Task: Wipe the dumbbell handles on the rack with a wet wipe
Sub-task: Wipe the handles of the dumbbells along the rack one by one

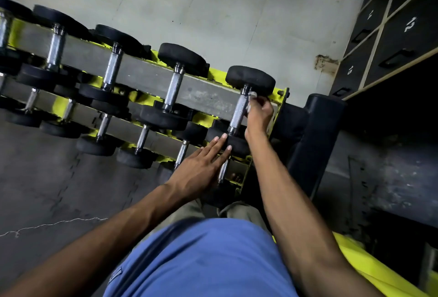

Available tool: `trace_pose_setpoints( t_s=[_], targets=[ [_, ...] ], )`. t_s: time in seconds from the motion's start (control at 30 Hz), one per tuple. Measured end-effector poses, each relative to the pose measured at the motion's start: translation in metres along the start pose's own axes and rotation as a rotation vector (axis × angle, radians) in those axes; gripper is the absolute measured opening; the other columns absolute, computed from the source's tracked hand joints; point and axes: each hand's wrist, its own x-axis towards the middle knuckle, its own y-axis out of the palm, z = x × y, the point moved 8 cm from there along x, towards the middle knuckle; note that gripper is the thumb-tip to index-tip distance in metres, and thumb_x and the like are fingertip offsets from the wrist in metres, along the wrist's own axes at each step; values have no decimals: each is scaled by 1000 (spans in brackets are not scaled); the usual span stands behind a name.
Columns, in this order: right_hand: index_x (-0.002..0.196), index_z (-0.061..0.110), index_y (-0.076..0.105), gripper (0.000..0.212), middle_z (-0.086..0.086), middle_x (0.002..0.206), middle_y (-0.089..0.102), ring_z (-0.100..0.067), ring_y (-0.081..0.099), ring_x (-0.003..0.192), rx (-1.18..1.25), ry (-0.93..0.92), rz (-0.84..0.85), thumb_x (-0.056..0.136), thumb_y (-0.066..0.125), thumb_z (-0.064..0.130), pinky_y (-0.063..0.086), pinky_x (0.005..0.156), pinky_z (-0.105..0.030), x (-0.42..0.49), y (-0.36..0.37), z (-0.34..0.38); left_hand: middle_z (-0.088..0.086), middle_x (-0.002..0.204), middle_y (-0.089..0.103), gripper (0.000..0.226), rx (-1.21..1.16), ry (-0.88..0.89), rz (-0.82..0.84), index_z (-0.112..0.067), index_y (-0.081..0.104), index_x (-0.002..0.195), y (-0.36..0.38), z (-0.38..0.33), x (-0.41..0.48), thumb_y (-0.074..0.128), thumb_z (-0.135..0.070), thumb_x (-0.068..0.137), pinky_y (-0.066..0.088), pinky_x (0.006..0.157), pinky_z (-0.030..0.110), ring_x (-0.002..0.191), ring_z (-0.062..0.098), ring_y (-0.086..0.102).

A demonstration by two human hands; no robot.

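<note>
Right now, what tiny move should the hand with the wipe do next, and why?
Probably slide the right hand with the wet wipe down the dumbbell handle. The wipe sits at the handle's far end, the knurled metal below it is uncovered, and the left hand lies flat on the near weight head, as if steadying it.

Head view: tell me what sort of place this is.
Most likely a gym's free-weights area. A yellow rack holds rows of black-ended dumbbells with chrome handles, dark numbered lockers stand to the right, and interlocking floor mats lie below.
</note>
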Motion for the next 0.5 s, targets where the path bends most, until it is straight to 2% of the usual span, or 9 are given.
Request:
trace_pose_setpoints(
  t_s=[0.07, 0.13, 0.2, 0.3, 0.37, 0.47, 0.5],
  targets=[
    [92, 12, 63, 7, 0, 91, 64, -11, 54, 77, -455, -446, 32, 93, 67, 18, 44, 67, -29, -22, -5, 30, 13, 174, -8, 94, -2, 3, -6, -13, 15, 168, 0, 0, -2, 68, -29, 91, 28, 126, 41, 162, 28, 4],
    [98, 15, 62, 6, -2, 103, 58, -16, 54, 86, -870, -854, 140, 94, 62, 19, 43, 65, -30, -42, 7, 47, 13, 173, -11, 96, 5, 6, 7, -13, 13, 168, 0, 0, -2, 69, -31, 92, 26, 126, 40, 162, 27, 1],
    [110, 18, 62, 14, -1, 119, 56, -20, 59, 92, -1163, -1125, 314, 97, 57, 20, 49, 63, -32, -49, 22, 49, 11, 172, -19, 95, 7, 10, 41, -14, 6, 168, 1, 1, -2, 65, -29, 96, 23, 129, 40, 162, 26, -6],
    [122, 20, 58, 22, 5, 139, 52, -21, 65, 87, -1431, -1231, 450, 102, 51, 25, 52, 57, -34, -40, 33, 50, 11, 171, -23, 94, 15, 12, 55, -16, 3, 168, -1, 2, -1, 63, -23, 96, 22, 129, 41, 162, 26, -8],
    [122, 20, 57, 23, 5, 136, 55, -24, 68, 78, -1580, -1192, 563, 103, 45, 27, 47, 52, -33, -42, 40, 49, 11, 172, -23, 93, 26, 6, 68, -16, 1, 168, -1, 1, 0, 61, -19, 97, 21, 129, 41, 162, 26, -8],
    [107, 18, 63, 21, -5, 109, 66, -30, 69, 86, -1828, -1102, 1086, 99, 44, 23, 39, 58, -32, -76, 62, 20, 12, 171, -25, 94, 52, -8, 78, -16, -2, 168, -1, -3, 1, 60, -17, 97, 19, 129, 41, 162, 26, -10],
    [104, 19, 65, 21, -5, 104, 69, -30, 69, 90, -1898, -1080, 1190, 98, 46, 23, 39, 61, -32, -82, 65, 20, 12, 171, -25, 95, 56, -15, 83, -17, -3, 168, -1, -4, 1, 60, -17, 97, 18, 129, 40, 162, 26, -10]
  ],
)
